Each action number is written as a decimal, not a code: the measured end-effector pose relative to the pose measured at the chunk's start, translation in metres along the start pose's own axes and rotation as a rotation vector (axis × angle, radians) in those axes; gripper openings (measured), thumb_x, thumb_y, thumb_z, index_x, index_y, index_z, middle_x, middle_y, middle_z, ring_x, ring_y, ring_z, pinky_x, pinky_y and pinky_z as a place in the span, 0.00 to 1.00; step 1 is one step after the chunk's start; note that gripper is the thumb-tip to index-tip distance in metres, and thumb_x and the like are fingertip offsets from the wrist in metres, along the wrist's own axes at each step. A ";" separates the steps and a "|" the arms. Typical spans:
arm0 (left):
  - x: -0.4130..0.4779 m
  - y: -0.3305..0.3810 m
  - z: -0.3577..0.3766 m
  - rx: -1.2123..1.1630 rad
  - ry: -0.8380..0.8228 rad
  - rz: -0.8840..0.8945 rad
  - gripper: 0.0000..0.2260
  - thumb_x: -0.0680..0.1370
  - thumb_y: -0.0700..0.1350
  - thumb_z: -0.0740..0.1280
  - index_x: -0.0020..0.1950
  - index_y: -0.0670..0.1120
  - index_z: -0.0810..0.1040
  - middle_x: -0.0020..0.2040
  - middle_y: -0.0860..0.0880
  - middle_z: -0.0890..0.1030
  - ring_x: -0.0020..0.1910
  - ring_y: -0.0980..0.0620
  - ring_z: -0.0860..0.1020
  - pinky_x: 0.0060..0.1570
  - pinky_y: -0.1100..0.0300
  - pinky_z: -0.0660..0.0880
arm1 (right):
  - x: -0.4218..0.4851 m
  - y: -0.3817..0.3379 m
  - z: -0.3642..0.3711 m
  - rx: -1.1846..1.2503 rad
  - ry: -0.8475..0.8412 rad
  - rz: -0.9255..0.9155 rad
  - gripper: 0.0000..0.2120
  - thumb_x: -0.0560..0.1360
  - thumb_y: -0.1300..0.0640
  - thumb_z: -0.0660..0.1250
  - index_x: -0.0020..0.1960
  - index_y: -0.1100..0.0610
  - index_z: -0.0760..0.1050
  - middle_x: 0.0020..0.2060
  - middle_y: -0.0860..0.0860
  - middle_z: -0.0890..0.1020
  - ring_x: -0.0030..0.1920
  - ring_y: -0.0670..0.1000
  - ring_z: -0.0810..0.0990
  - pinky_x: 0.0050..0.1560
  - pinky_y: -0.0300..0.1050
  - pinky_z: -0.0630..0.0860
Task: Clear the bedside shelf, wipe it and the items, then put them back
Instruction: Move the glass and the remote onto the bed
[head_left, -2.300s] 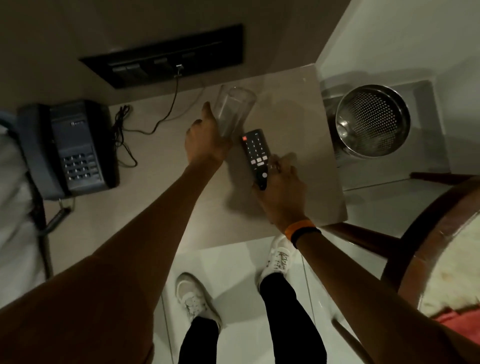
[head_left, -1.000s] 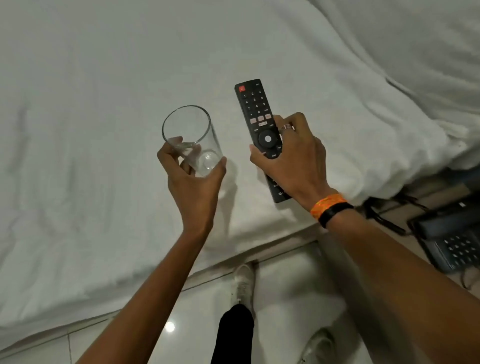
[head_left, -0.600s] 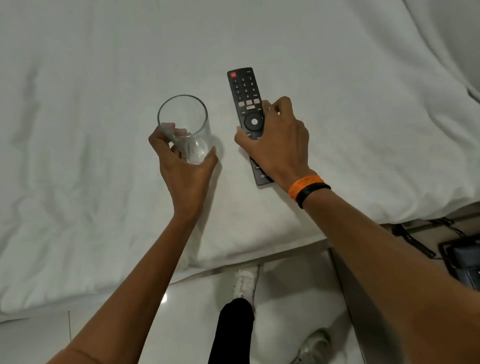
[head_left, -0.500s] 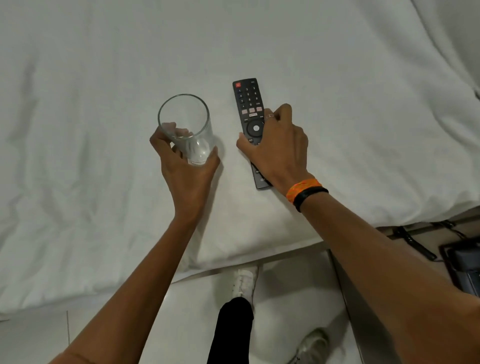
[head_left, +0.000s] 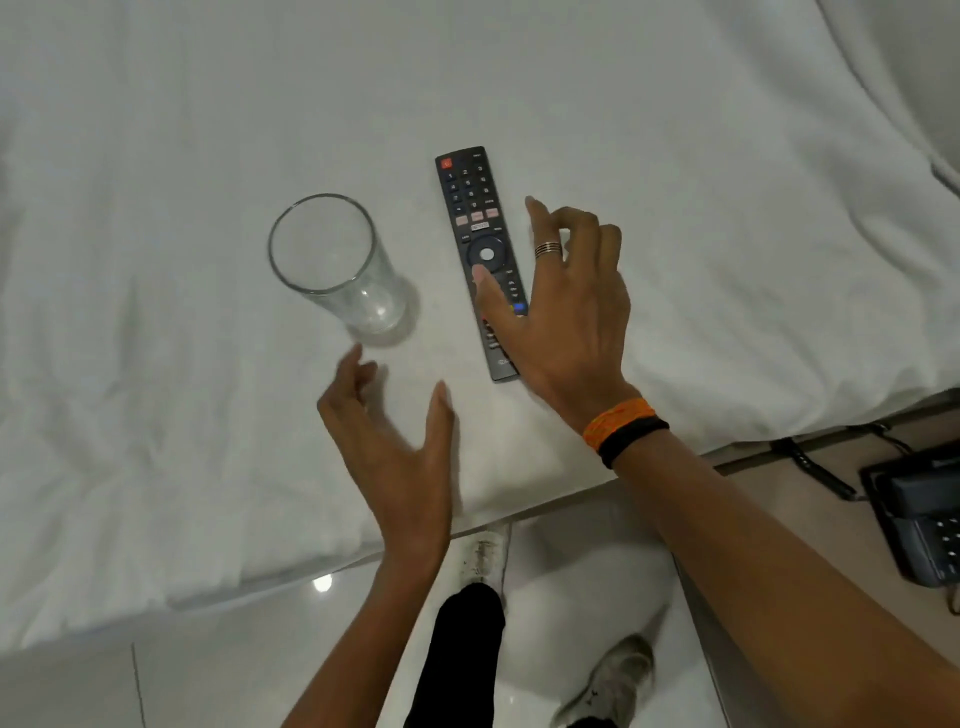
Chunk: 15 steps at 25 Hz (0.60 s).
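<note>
An empty clear drinking glass (head_left: 337, 265) stands upright on the white bed sheet (head_left: 156, 182). A black TV remote (head_left: 480, 249) lies flat to its right, buttons up. My left hand (head_left: 395, 441) hovers open just below the glass, fingers spread, apart from it. My right hand (head_left: 561, 312) is open over the lower end of the remote, its thumb lying over the buttons, the fingers lifted beside it. A ring and an orange and black wristband show on that hand.
The bed edge runs along the tiled floor (head_left: 234, 665) where my feet stand. At the right edge sits the bedside shelf (head_left: 810, 499) with a dark desk telephone (head_left: 919, 519) and its cable (head_left: 815, 462).
Both hands carried the glass and remote from the shelf to the bed and set them down. My left hand has let go of the glass and drawn back; my right hand has opened over the remote.
</note>
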<state>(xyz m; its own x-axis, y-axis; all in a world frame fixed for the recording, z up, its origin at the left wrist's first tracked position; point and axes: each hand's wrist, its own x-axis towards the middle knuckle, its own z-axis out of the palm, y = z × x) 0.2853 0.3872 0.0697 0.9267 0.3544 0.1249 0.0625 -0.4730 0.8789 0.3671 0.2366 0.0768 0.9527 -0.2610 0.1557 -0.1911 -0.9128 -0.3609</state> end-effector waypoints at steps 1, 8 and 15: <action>-0.012 0.002 0.001 0.019 -0.054 0.046 0.28 0.75 0.43 0.76 0.72 0.45 0.68 0.65 0.45 0.73 0.65 0.55 0.74 0.68 0.63 0.72 | -0.006 0.010 -0.005 -0.025 0.015 -0.029 0.33 0.78 0.34 0.56 0.76 0.53 0.66 0.67 0.54 0.74 0.64 0.55 0.72 0.51 0.50 0.75; -0.033 0.052 0.067 0.154 -0.502 0.548 0.23 0.79 0.46 0.68 0.74 0.46 0.69 0.72 0.46 0.69 0.74 0.48 0.66 0.72 0.42 0.68 | -0.061 0.106 -0.043 -0.160 0.144 0.072 0.29 0.81 0.37 0.57 0.77 0.49 0.65 0.78 0.54 0.65 0.77 0.57 0.64 0.72 0.63 0.62; -0.111 0.113 0.181 0.185 -0.885 0.937 0.22 0.83 0.48 0.63 0.76 0.43 0.68 0.76 0.42 0.69 0.79 0.43 0.62 0.75 0.40 0.63 | -0.147 0.243 -0.090 -0.199 0.252 0.419 0.31 0.80 0.37 0.58 0.78 0.49 0.62 0.80 0.58 0.58 0.80 0.57 0.58 0.75 0.66 0.57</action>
<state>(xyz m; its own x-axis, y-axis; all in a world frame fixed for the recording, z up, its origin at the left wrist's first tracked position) 0.2565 0.1486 0.0718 0.5695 -0.7843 0.2462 -0.7533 -0.3781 0.5381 0.1588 0.0247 0.0489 0.7034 -0.6613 0.2604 -0.6078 -0.7496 -0.2620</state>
